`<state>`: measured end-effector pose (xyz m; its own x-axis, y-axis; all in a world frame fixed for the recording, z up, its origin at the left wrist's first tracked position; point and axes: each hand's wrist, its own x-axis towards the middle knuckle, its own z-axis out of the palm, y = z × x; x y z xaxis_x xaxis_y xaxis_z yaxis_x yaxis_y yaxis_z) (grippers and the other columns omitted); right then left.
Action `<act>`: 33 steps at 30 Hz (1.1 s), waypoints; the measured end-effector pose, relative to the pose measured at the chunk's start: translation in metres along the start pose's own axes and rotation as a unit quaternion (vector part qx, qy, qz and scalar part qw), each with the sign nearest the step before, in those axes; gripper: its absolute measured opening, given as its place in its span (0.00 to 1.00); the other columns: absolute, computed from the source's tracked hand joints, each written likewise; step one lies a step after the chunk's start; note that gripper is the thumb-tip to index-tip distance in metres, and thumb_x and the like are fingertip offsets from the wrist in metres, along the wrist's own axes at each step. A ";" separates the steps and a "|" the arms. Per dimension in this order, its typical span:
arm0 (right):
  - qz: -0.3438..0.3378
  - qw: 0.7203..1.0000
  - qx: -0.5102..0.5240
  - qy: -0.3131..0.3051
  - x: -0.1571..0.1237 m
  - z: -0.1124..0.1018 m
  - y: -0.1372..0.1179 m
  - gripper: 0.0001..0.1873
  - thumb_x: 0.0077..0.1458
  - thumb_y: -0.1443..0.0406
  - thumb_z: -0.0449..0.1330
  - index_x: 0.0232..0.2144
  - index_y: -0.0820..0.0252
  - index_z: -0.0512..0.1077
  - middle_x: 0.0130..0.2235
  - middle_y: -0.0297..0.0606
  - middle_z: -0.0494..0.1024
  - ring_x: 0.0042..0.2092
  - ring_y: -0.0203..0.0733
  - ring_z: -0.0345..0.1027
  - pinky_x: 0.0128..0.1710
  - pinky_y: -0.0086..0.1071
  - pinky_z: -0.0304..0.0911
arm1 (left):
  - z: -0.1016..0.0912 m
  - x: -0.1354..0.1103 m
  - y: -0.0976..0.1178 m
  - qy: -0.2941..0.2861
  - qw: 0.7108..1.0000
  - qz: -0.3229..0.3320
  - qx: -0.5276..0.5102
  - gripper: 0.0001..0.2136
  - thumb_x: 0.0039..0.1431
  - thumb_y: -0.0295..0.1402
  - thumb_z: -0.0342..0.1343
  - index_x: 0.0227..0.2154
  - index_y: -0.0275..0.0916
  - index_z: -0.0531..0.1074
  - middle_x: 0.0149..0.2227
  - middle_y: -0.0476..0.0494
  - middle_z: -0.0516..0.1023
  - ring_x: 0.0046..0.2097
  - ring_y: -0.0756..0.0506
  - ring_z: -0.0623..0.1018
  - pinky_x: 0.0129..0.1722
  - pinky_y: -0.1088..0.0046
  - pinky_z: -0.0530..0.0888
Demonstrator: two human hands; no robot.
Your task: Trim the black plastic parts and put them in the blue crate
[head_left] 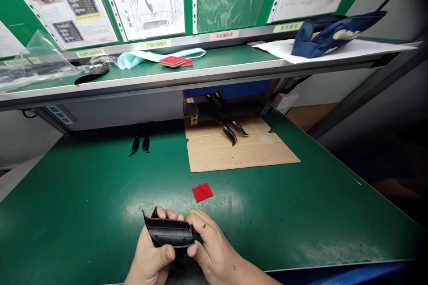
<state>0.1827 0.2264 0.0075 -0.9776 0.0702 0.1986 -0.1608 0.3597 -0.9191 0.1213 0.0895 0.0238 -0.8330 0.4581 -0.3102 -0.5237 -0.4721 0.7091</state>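
A curved black plastic part (pixel 170 230), hollow like a trough with ribs inside, is held low in front of me. My left hand (pixel 152 249) wraps round its left half, thumb on the near edge and fingers behind the far edge. At the part's right end, my right hand (pixel 209 240) is closed, with thumb and forefinger against the corners. A tiny bluish spot shows between those fingers; I cannot make out what it is. Dark crumbs stick to the right hand and wrist. Beyond the hands lies a red square pad (pixel 202 192) on the green tabletop (pixel 100 196).
A cardboard sheet (pixel 244 156) bears black curved parts (pixel 230 135) at the back. Two more dark pieces (pixel 135 146) lie back left. Above runs a shelf (pixel 220 60) with red pads (pixel 173 61), a pale blue strap (pixel 140 56) and a navy cloth item (pixel 321 38). Black crumbs dot the tabletop.
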 end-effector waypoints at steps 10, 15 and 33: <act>-0.020 0.999 0.017 -0.021 0.003 0.001 0.001 0.35 0.58 0.38 0.34 0.25 0.58 0.63 0.25 0.32 0.62 0.29 0.37 0.58 0.32 0.31 0.55 | -0.004 0.002 -0.003 0.007 1.000 0.003 0.007 0.29 0.26 0.34 0.76 0.35 0.44 0.70 0.37 0.48 0.73 0.43 0.41 0.76 0.46 0.65 0.73; 0.001 0.999 0.030 -0.036 0.004 -0.003 0.004 0.33 0.59 0.39 0.36 0.24 0.58 0.61 0.25 0.31 0.61 0.28 0.35 0.58 0.30 0.29 0.53 | -0.003 0.005 -0.008 0.017 1.000 0.022 0.015 0.28 0.30 0.35 0.75 0.37 0.44 0.70 0.38 0.47 0.74 0.44 0.41 0.76 0.45 0.65 0.74; 0.130 0.978 -0.153 -0.058 0.012 0.001 0.019 0.22 0.58 0.48 0.53 0.23 0.57 0.59 0.24 0.30 0.67 0.27 0.37 0.60 0.27 0.28 0.50 | -0.039 0.009 -0.008 0.004 0.989 0.116 0.086 0.22 0.37 0.35 0.72 0.35 0.43 0.69 0.36 0.47 0.75 0.45 0.40 0.76 0.48 0.64 0.71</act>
<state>0.1675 0.2328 -0.0082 -0.9918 0.0957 -0.0843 0.1252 0.6066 -0.7851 0.1104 0.0682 -0.0091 -0.9294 0.3453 -0.1305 -0.2798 -0.4285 0.8591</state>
